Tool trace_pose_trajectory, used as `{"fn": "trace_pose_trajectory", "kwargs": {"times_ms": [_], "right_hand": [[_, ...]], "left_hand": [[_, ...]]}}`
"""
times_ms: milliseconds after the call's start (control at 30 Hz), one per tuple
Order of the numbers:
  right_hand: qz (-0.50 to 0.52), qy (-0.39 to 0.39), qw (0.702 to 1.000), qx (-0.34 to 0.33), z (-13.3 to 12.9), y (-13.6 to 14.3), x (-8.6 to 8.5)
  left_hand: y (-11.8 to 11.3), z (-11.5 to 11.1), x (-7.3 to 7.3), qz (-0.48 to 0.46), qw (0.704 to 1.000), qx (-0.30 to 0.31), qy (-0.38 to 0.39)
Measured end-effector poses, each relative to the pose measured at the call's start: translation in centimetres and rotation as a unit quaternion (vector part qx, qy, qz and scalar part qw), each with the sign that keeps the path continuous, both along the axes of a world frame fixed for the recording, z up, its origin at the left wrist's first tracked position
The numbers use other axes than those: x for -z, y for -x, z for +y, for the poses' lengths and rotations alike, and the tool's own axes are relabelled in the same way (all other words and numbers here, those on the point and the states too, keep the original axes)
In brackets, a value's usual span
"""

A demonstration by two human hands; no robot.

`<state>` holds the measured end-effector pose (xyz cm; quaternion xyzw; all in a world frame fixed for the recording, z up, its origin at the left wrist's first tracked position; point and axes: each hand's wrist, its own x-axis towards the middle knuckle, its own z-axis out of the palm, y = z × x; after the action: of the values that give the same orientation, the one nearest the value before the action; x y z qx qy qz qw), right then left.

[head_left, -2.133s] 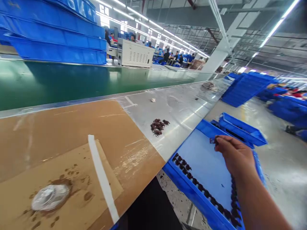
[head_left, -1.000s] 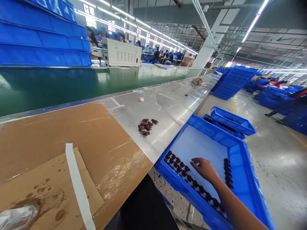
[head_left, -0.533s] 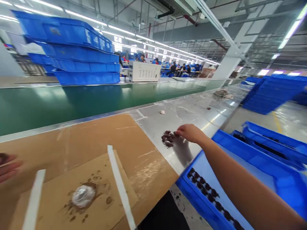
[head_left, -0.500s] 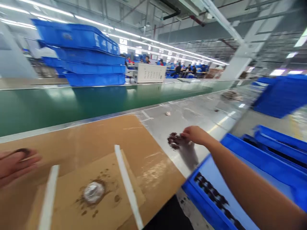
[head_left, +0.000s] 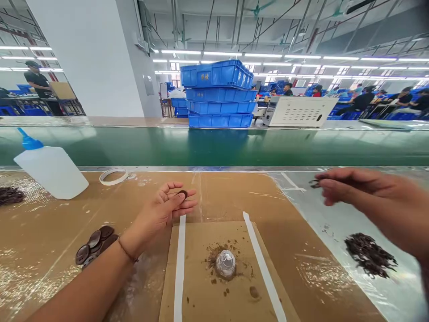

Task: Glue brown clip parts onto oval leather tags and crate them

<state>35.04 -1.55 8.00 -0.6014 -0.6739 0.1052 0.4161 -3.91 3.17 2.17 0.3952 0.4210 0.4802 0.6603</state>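
My left hand pinches a small dark brown disc between thumb and fingers, above the left white strip on the cardboard. At the right, my right hand closes its fingertips on a small dark curved piece; its full shape is hidden. Below that hand lies a heap of thin dark brown pieces on the grey tabletop. A pile of dark brown oval discs rests beside my left forearm. Between the hands and nearer to me, a shiny silver dome sits on stained cardboard.
A white squeeze bottle with a blue nozzle leans at the left, near a tape roll and another dark heap. Behind runs a green conveyor belt. Stacked blue crates and a white metal box stand beyond it.
The view has swung left, from the blue bins toward the cardboard. My right hand has left the dark heap with a small piece. My left hand, blurred earlier, now shows its disc clearly.
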Motion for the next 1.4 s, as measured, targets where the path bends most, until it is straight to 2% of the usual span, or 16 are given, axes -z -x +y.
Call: {"fn": "trace_pose_trajectory", "kwargs": {"times_ms": [33,100,167,233,333,433,633,800,1067,1400], "right_hand": [[0.008,0.009,1.0,-0.007,0.0,3.0,-0.7],[0.042,0.04,0.994,-0.095,-0.2,8.1,-1.2],[0.08,0.071,0.979,-0.175,-0.5,11.4,-0.5],[0.087,0.1,0.967,-0.217,-0.9,13.0,0.9],[0.055,0.153,0.959,-0.231,-1.5,13.5,3.0],[0.049,0.191,0.954,-0.226,-1.9,13.6,3.9],[0.032,0.2,0.957,-0.206,-2.1,15.1,4.1],[0.014,0.206,0.955,-0.213,-2.1,15.5,4.5],[-0.003,0.203,0.955,-0.217,-1.9,15.8,4.5],[-0.017,0.205,0.951,-0.23,-2.0,15.8,4.6]], "left_hand": [[0.0,0.1,0.1,0.01,1.0,0.001,-0.002],[0.1,0.3,0.3,0.029,1.0,0.001,-0.01],[0.1,0.4,0.4,0.037,0.999,-0.002,-0.018],[0.1,0.3,0.4,0.046,0.999,-0.006,-0.019],[0.2,0.3,0.3,0.062,0.998,-0.011,-0.026],[0.2,0.3,0.4,0.053,0.998,-0.027,-0.035],[0.3,0.7,0.6,-0.006,0.999,-0.044,-0.018],[0.6,1.0,0.3,-0.057,0.996,-0.036,-0.054],[0.9,0.8,0.6,-0.051,0.994,-0.03,-0.094],[0.8,0.8,0.3,-0.033,0.991,-0.065,-0.114]]}}
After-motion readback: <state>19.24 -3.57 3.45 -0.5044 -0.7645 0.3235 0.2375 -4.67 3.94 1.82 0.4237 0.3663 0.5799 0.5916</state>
